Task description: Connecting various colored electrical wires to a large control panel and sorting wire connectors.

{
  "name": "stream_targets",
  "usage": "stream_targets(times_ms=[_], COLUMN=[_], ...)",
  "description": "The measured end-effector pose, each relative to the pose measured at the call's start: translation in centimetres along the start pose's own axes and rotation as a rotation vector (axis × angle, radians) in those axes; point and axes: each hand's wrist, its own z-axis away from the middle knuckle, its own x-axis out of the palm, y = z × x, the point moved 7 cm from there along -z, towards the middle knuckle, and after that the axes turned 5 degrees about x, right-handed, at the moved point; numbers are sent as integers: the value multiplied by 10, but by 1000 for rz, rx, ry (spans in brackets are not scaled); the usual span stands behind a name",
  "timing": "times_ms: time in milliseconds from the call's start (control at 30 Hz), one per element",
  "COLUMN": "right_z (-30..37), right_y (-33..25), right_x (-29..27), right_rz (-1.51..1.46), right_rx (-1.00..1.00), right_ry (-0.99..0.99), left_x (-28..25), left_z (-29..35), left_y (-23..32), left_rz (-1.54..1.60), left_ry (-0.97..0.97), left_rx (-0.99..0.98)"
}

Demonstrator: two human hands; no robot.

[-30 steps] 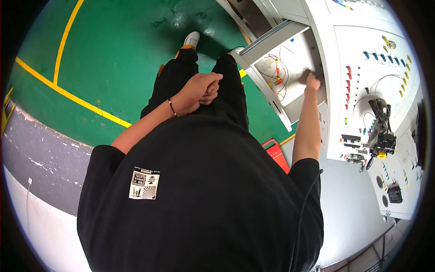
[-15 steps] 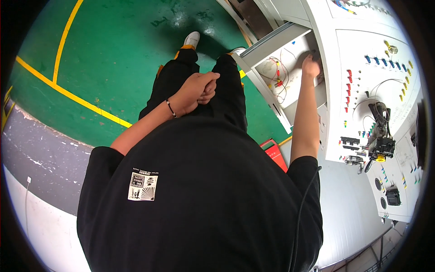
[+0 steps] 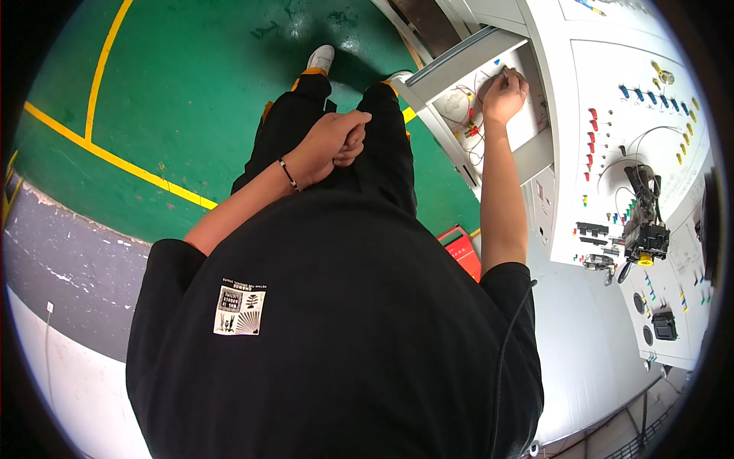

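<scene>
My left hand (image 3: 336, 147) is curled into a fist in front of my dark trousers; whatever it may hold is hidden inside the fingers. On the right, my right hand (image 3: 506, 98) reaches over an open white drawer (image 3: 451, 69), its fingers drawn together. Something small and dark shows at the fingertips, too small to name. Beside that hand, in the drawer, lie thin tangled leads with a red and yellow connector (image 3: 472, 131). A small blue piece (image 3: 496, 61) lies at the far side of the drawer.
Right of the drawer stands a white panel (image 3: 634, 69) with rows of coloured sockets. A bunch of black leads (image 3: 646, 203) hangs on it. A red box (image 3: 461, 252) stands on the green floor (image 3: 191, 84) beside me.
My right hand has come left and up out of the drawer's right corner, and more of its fingers show. The drawer appears pushed in slightly. My left fist has hardly moved.
</scene>
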Motion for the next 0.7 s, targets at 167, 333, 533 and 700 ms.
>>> stream_targets(times_ms=[167,333,533,700], right_z=[4,10,13,15], right_y=[35,56,93,187], right_x=[-9,-6,-11,-7], right_rz=[188,63,104,102], right_rx=[164,210,344,817], right_ry=[94,71,-20,-7], left_x=[-2,-6,-11,-17], left_z=[1,0,-2,0], left_y=[1,-1,-2,-4], left_rz=[25,35,65,58], left_ry=[25,35,67,99], left_rx=[0,18,16,18])
